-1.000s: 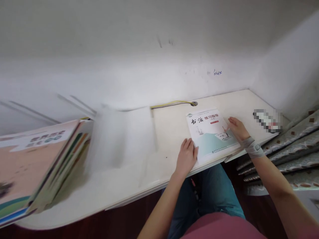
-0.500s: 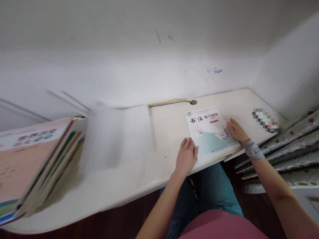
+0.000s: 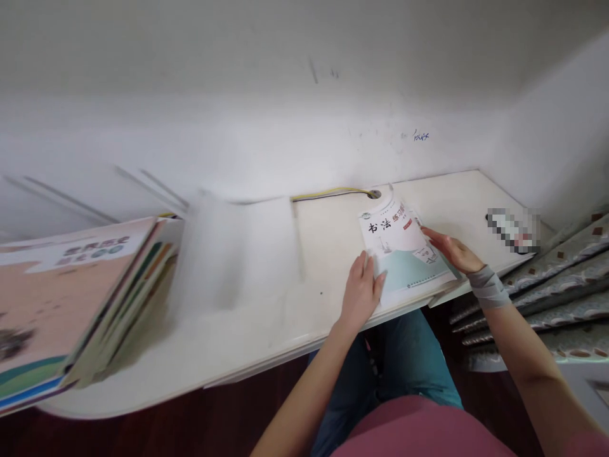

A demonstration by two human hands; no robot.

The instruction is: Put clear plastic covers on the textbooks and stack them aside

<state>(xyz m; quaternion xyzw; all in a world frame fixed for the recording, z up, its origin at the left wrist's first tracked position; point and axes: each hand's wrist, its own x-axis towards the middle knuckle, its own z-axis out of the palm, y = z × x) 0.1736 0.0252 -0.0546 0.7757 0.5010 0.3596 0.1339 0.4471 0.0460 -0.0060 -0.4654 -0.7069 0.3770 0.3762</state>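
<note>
A white and teal workbook (image 3: 404, 257) with red and black characters lies near the front edge of a white desk (image 3: 266, 298). Its cover is lifted at the right side and curls upward. My right hand (image 3: 450, 249) is under that raised right edge, fingers closed on the cover. My left hand (image 3: 362, 291) rests flat on the desk with its fingertips pressing the book's left edge. A grey band wraps my right wrist.
A leaning stack of colourful books (image 3: 80, 304) fills the desk's left end. A yellow cable (image 3: 328, 192) runs along the wall into a desk hole. A blurred small object (image 3: 511, 228) lies at the right end. Patterned fabric (image 3: 552, 285) hangs to the right.
The book's cover has lifted from flat; my right hand has slid under its right edge and raised it. My left hand has stayed at the book's left edge.
</note>
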